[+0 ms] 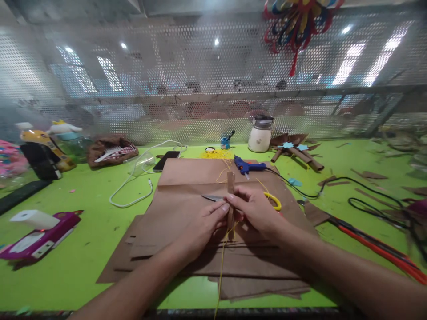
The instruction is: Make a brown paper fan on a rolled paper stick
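A narrow brown cardboard strip (231, 180) stands upright between my two hands over a stack of brown cardboard sheets (180, 213). My left hand (211, 220) pinches it from the left. From the other side my right hand (253, 206) grips the same strip, thumb in front. Thin yellow string (223, 262) loops at the strip's lower end and trails down toward the table's front edge. Scissors show behind my hands: their metal blades (211, 197) point left and their yellow handle (274, 201) is on the right; my hands hide the middle.
Beyond the hands a blue glue gun (248, 166) lies on the cardboard, its black cord (300, 189) running right. Yellow string bits (216, 154), a phone (167, 161) and a jar (260, 134) sit at the back. A purple power strip (43, 235) lies left, an orange-handled tool (376, 244) right.
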Demonstrator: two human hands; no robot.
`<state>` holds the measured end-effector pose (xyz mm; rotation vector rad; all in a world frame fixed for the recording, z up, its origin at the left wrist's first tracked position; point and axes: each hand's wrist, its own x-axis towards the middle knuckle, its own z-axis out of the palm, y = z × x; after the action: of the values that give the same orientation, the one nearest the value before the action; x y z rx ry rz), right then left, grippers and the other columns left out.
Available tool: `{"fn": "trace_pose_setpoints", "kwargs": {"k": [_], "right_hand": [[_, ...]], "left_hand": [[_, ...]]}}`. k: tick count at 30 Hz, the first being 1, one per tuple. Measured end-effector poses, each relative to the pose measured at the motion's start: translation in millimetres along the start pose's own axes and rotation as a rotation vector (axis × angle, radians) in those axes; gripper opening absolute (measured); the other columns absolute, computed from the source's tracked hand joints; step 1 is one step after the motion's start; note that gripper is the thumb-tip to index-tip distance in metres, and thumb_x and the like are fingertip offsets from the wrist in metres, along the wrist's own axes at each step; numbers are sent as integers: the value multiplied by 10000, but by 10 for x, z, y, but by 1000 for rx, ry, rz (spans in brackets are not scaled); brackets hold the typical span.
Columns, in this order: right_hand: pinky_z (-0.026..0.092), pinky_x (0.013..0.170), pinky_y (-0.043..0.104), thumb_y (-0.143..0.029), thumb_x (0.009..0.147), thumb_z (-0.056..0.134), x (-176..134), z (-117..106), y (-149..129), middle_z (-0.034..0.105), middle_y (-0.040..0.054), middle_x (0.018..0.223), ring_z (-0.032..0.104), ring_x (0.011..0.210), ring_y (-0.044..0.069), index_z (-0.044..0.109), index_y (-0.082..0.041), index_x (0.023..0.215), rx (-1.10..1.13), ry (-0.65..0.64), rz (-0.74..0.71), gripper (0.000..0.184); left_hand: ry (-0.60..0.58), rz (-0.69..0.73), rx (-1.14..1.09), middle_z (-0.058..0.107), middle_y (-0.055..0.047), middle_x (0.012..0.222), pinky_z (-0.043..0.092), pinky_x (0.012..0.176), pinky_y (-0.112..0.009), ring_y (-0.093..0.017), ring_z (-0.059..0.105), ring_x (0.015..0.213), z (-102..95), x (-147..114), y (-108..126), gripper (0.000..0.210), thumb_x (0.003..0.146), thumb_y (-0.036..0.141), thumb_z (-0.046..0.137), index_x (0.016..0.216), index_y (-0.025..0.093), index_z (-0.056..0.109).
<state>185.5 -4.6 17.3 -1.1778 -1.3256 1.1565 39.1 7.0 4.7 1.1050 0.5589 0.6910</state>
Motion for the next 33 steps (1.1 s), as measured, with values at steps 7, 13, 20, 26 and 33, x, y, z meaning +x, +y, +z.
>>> {"fn": "trace_pose_setpoints", "kwargs": {"k": [7, 13, 20, 26, 33], "right_hand": [[316, 364, 191, -425, 737, 612, -14, 14, 16, 482, -59, 499, 410, 391, 66, 549, -159, 692, 197, -60, 107, 277], [445, 557, 238, -377, 674, 690, 1, -1, 72, 613, 6, 633, 557, 563, 110, 636, -132, 719, 331, -106, 134, 254], [423, 537, 253, -476, 728, 613, -22, 1, 48, 589, 7, 580, 530, 530, 116, 640, -124, 682, 234, -127, 112, 356], [425, 629, 263, -495, 779, 535, 5, -52, 3, 600, 31, 658, 537, 632, 132, 644, -127, 708, 57, -19, -22, 390], [294, 498, 223, -399, 774, 537, -92, -12, -73, 415, -44, 517, 356, 505, 89, 502, -170, 584, -197, -59, -156, 300]], "left_hand": [[-40, -27, -51, 651, -123, 979, 450, 758, -312, -193, 599, 850, -9, -1, 8, 308, 854, 362, 507, 1007, 135, 648], [56, -13, -45, 672, -95, 908, 422, 834, -305, -175, 607, 853, -67, 38, -25, 220, 795, 286, 611, 935, 132, 683], [88, -26, -51, 684, -112, 847, 459, 748, -297, -166, 610, 748, -104, 44, 7, 210, 764, 276, 636, 858, 102, 708], [272, -26, -180, 694, -119, 849, 474, 739, -280, -161, 622, 733, -126, 41, 156, 208, 759, 239, 617, 872, 84, 698], [378, -25, -264, 664, -68, 677, 480, 605, -229, -120, 597, 598, -138, 56, 172, 156, 761, 205, 595, 784, 80, 686]]}}
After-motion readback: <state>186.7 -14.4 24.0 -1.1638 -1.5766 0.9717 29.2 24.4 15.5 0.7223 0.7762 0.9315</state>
